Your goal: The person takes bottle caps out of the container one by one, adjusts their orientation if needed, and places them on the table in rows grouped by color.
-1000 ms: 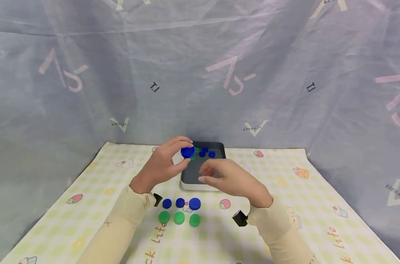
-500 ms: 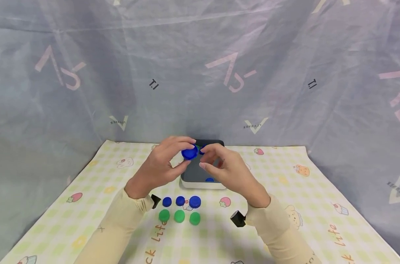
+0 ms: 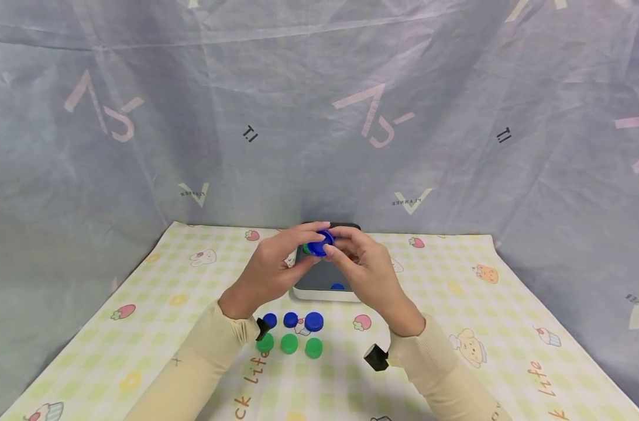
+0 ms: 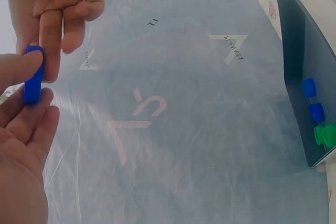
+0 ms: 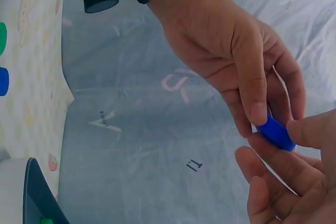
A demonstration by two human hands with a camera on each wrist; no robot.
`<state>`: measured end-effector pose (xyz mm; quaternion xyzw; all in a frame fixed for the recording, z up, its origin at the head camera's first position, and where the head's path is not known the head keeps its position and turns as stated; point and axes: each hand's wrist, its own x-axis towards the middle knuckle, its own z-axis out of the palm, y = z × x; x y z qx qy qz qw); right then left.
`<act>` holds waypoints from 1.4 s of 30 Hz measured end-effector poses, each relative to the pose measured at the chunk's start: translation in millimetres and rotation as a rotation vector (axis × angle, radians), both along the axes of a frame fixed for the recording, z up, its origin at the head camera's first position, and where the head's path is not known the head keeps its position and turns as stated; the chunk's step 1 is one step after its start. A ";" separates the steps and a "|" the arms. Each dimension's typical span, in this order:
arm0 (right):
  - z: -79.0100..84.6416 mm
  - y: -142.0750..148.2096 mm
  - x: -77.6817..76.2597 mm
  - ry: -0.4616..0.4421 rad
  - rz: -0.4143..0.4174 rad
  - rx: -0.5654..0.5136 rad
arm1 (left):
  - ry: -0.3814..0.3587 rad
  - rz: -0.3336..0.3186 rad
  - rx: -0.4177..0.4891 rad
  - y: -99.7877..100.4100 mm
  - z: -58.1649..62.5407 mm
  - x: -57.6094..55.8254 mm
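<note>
A blue bottle cap (image 3: 320,244) is held in the air over the tray by both hands. My left hand (image 3: 269,272) pinches it from the left between thumb and fingers. From the right, my right hand (image 3: 372,272) also pinches its edge. In the left wrist view the blue cap (image 4: 33,80) stands edge-on between the fingers of the two hands. The right wrist view gives it as a tilted blue disc (image 5: 276,133), gripped from both sides. Beneath the hands lies a grey tray with a white outer wall (image 3: 327,294), partly hidden by them.
On the checked tablecloth, nearer me, lie a row of blue caps (image 3: 314,321) and a row of green caps (image 3: 289,344). Inside the tray are more blue caps (image 4: 316,112) and green caps (image 4: 329,135). A grey curtain (image 3: 319,117) hangs behind the table.
My right hand has risen and moved up to the blue cap, and now grips it too. The left hand has carried the cap slightly right. The rows on the cloth are unchanged.
</note>
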<state>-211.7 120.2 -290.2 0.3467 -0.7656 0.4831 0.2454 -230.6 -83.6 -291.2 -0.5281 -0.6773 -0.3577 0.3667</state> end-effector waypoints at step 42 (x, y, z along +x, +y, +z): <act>-2.0 -0.2 -3.6 -0.172 0.120 -0.113 | 0.161 0.247 -0.053 -5.4 0.1 -3.4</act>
